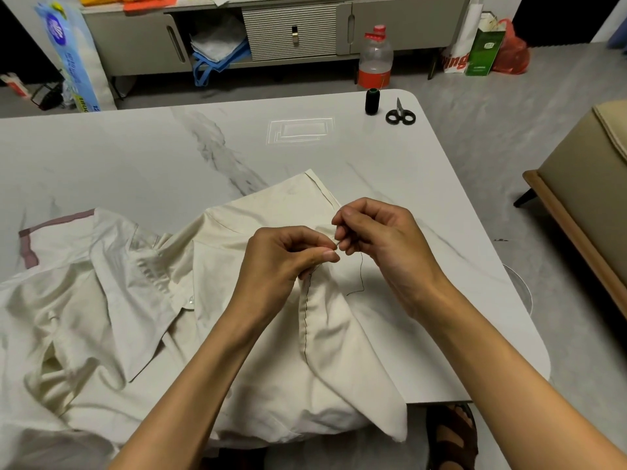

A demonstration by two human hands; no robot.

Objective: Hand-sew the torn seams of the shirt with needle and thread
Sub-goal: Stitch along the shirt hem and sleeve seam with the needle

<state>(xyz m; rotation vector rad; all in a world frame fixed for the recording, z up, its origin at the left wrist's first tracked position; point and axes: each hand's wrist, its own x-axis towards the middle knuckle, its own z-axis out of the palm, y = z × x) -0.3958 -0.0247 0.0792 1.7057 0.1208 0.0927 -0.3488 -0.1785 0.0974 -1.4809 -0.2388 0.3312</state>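
Note:
A cream shirt (142, 300) lies crumpled across the marble table (135, 147). A raised fold of it carries a line of dark stitches (306, 320) running toward me. My left hand (281, 259) pinches the top of that stitched fold between thumb and forefinger. My right hand (376, 239) is just to its right, fingers curled, pinching the needle (336, 244) close to the left thumb tip. A loose dark thread (360, 276) hangs from the right hand down onto the cloth.
A black thread spool (372, 101) and small black-handled scissors (400, 114) sit at the table's far right corner. A plastic bottle (375, 59) stands on the floor behind them. A tan sofa (583, 205) is to the right, a grey cabinet (271, 32) at the back.

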